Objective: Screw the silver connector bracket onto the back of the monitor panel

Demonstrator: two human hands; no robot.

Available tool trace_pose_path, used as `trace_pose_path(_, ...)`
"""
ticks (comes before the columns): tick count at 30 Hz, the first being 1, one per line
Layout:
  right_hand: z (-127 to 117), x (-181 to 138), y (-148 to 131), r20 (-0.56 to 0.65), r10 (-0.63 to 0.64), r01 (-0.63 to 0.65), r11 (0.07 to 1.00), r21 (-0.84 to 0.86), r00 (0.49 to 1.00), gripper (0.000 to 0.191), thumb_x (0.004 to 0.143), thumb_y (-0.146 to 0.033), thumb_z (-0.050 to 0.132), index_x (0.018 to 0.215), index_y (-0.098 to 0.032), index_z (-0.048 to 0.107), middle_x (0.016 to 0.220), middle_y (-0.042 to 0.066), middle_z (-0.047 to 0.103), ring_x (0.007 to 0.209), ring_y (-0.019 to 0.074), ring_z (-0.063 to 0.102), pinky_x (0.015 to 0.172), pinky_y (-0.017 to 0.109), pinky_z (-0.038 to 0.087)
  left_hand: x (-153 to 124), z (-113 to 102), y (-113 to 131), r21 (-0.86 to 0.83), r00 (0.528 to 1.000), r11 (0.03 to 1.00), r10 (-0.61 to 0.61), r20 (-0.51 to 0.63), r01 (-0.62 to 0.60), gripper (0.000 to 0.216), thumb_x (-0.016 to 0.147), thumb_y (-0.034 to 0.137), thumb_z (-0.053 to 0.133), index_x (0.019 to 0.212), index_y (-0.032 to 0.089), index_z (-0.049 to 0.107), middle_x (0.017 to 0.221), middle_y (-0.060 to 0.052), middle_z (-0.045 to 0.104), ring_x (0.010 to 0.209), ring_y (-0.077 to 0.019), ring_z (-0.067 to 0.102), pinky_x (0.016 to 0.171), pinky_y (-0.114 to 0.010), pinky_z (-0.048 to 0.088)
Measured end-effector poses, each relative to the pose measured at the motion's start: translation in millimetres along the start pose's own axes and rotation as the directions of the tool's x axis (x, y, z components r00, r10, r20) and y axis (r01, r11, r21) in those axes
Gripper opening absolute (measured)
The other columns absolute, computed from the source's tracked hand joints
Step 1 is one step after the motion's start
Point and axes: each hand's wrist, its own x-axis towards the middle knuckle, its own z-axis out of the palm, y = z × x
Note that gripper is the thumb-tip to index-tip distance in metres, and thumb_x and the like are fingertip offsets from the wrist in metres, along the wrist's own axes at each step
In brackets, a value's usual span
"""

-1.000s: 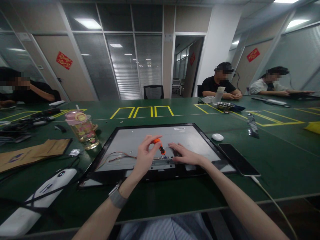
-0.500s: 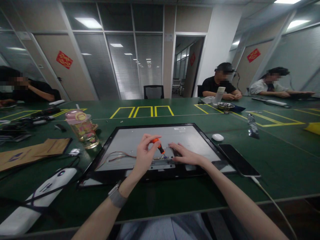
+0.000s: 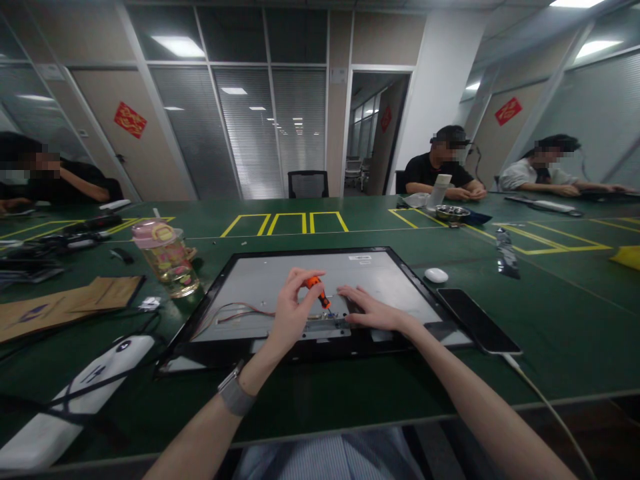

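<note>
My left hand is closed round the handle of an orange and black screwdriver. The screwdriver tilts, its tip down at a small metal bracket with connectors. That bracket sits near the front edge of a flat display panel, which lies back side up with a grey metal back and black frame. Resting on the panel just right of the tip is my right hand, fingers stretched out and holding nothing. Thin coloured wires run across the panel to the left of the bracket.
A phone on a cable and a white earbud case lie right of the panel. To the left are a pink-lidded drink bottle, a brown paper bag and a white device with black straps. Several people sit around the green table.
The screwdriver handle has turned slightly in my left hand, showing different orange and black parts. My right hand stays in place on the panel.
</note>
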Motion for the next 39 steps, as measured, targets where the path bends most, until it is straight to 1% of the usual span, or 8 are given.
trace_pose_path(6, 0.7, 0.6, 3.1, 0.003, -0.008, 0.008, 1.0, 0.001, 1.0, 0.07, 0.09, -0.045, 0.057, 0.151, -0.021, 0.035, 0.162, 0.01, 0.03, 0.152, 0.0291, 0.021, 0.124, 0.053, 0.004, -0.3, -2.6, 7.9, -0.044, 0.999, 0.999, -0.027, 0.028, 0.028, 0.03, 0.096, 0.034, 0.05, 0.111, 0.021, 0.072, 0.118, -0.009, 0.066, 0.11, -0.0216, 0.061, 0.098, -0.036, 0.047)
trace_pose_path(10, 1.8, 2.0, 3.4, 0.002, -0.009, 0.009, 1.0, -0.013, 1.0, 0.07, 0.09, -0.045, 0.057, 0.151, -0.02, 0.035, 0.161, 0.012, 0.032, 0.151, 0.0298, 0.022, 0.124, 0.054, 0.003, -1.3, -2.5, 8.1, -0.048, 0.998, 0.998, -0.03, 0.055, 0.032, 0.03, 0.096, 0.033, 0.051, 0.116, 0.02, 0.07, 0.105, -0.009, 0.07, 0.1, -0.0205, 0.064, 0.092, -0.035, 0.048)
trace_pose_path(15, 1.4, 0.8, 1.5, 0.004, -0.001, 0.001, 1.0, -0.019, 1.0, 0.071, 0.09, -0.045, 0.056, 0.151, -0.016, 0.035, 0.161, 0.014, 0.031, 0.151, 0.0292, 0.021, 0.124, 0.052, 0.004, 0.5, -2.0, 2.0, 0.026, 1.0, 1.0, 0.013, -0.005, -0.013, 0.018, 0.087, 0.031, 0.066, 0.099, 0.021, 0.075, 0.082, -0.003, 0.06, 0.08, -0.0162, 0.057, 0.078, -0.029, 0.047)
trace_pose_path(17, 0.8, 0.2, 0.9, 0.007, -0.001, 0.002, 1.0, -0.021, 1.0, 0.069, 0.091, -0.046, 0.055, 0.151, -0.019, 0.035, 0.162, 0.012, 0.03, 0.152, 0.0282, 0.021, 0.125, 0.052, 0.003, 0.9, -2.8, 1.2, 0.035, 1.0, 0.999, 0.005, -0.004, -0.005, 0.019, 0.089, 0.032, 0.063, 0.101, 0.022, 0.075, 0.086, -0.003, 0.06, 0.084, -0.0168, 0.057, 0.081, -0.03, 0.048)
trace_pose_path(23, -0.3, 0.3, -1.7, 0.007, 0.004, -0.004, 1.0, -0.015, 1.0, 0.069, 0.09, -0.044, 0.057, 0.15, -0.017, 0.037, 0.161, 0.014, 0.03, 0.151, 0.03, 0.022, 0.124, 0.054, 0.003, -1.6, -4.5, 4.5, -0.031, 0.999, 1.0, -0.004, 0.032, 0.005, 0.031, 0.097, 0.031, 0.048, 0.117, 0.022, 0.07, 0.123, -0.009, 0.065, 0.117, -0.022, 0.058, 0.104, -0.038, 0.043)
trace_pose_path(28, 1.0, 1.0, 0.3, -0.01, -0.006, 0.006, 1.0, 0.009, 1.0, 0.07, 0.089, -0.045, 0.058, 0.15, -0.019, 0.037, 0.161, 0.012, 0.032, 0.151, 0.0309, 0.021, 0.124, 0.054, 0.003, -2.6, -2.9, 6.3, -0.019, 0.998, 1.0, -0.011, 0.055, 0.012, 0.029, 0.096, 0.031, 0.053, 0.117, 0.021, 0.069, 0.105, -0.008, 0.07, 0.1, -0.0202, 0.063, 0.092, -0.035, 0.047)
trace_pose_path(33, 0.6, 1.1, 1.8, -0.003, -0.013, 0.013, 1.0, -0.004, 1.0, 0.07, 0.089, -0.045, 0.057, 0.151, -0.021, 0.036, 0.161, 0.011, 0.032, 0.151, 0.0291, 0.022, 0.124, 0.053, 0.004, 0.1, -2.4, 1.6, 0.063, 0.999, 0.998, 0.03, -0.032, -0.028, 0.016, 0.088, 0.031, 0.065, 0.099, 0.022, 0.074, 0.082, -0.002, 0.058, 0.08, -0.0162, 0.056, 0.079, -0.03, 0.047)
trace_pose_path(39, 0.4, 1.5, 0.8, 0.001, -0.004, 0.004, 1.0, -0.017, 1.0, 0.07, 0.089, -0.045, 0.057, 0.15, -0.017, 0.037, 0.16, 0.014, 0.033, 0.151, 0.0304, 0.023, 0.124, 0.054, 0.004, -0.6, -2.8, 6.8, 0.008, 1.0, 1.0, 0.007, -0.007, -0.007, 0.03, 0.097, 0.038, 0.049, 0.103, 0.021, 0.073, 0.112, -0.009, 0.065, 0.107, -0.022, 0.06, 0.094, -0.036, 0.047)
